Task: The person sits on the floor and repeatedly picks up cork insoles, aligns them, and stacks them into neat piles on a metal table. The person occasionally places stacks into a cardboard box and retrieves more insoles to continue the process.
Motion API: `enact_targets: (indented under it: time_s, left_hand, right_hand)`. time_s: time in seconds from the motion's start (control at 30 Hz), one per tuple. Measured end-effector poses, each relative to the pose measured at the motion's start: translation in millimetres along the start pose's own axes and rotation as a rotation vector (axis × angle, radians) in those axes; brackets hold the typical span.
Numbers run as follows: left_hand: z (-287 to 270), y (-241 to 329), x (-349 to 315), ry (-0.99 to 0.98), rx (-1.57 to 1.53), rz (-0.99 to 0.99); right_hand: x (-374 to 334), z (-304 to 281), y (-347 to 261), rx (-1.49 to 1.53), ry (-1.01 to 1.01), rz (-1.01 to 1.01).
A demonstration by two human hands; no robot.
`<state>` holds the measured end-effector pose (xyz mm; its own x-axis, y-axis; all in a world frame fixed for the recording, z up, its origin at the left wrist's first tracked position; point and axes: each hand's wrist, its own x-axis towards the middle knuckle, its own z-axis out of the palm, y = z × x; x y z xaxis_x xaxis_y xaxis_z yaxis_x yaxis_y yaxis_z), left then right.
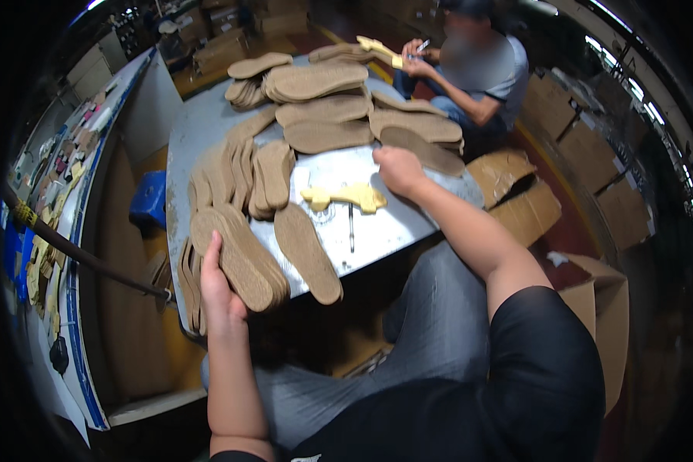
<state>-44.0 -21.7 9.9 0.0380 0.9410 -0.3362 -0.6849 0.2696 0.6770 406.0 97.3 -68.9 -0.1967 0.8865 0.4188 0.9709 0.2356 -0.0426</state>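
Observation:
A thick stack of brown shoe insoles [242, 258] lies at the table's near left corner. Against its near left side my left hand [223, 285] grips it, thumb up along the edge and the other fingers hidden beneath. My right hand [399, 171] is closed over the table's right part, beside a darker insole [423, 151]. Whatever its curled fingers hold, if anything, is hidden. Between the hands rest a single insole [308, 254], a yellow insole-shaped template [343, 198] and a dark pen [352, 229].
More insole piles [319, 112] cover the far and left sides of the metal table [393, 227]. Across it a person [470, 77] holds a yellow piece [381, 51]. Cardboard boxes [516, 196] stand at right; a dark pole [92, 262] and a cluttered bench [77, 177] at left.

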Motion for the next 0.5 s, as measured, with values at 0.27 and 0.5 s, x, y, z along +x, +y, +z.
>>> enact_targets:
  time_s: [0.27,0.5]
  left_hand:
    - [5,1,-6,-0.009,0.002,0.002]
    - [11,-10,-6,-0.048,0.002,-0.004]
  right_hand:
    - [-49,-58,-27,0.505,-0.158,0.26]
    - [-59,-56,-24,0.48,0.103,0.467]
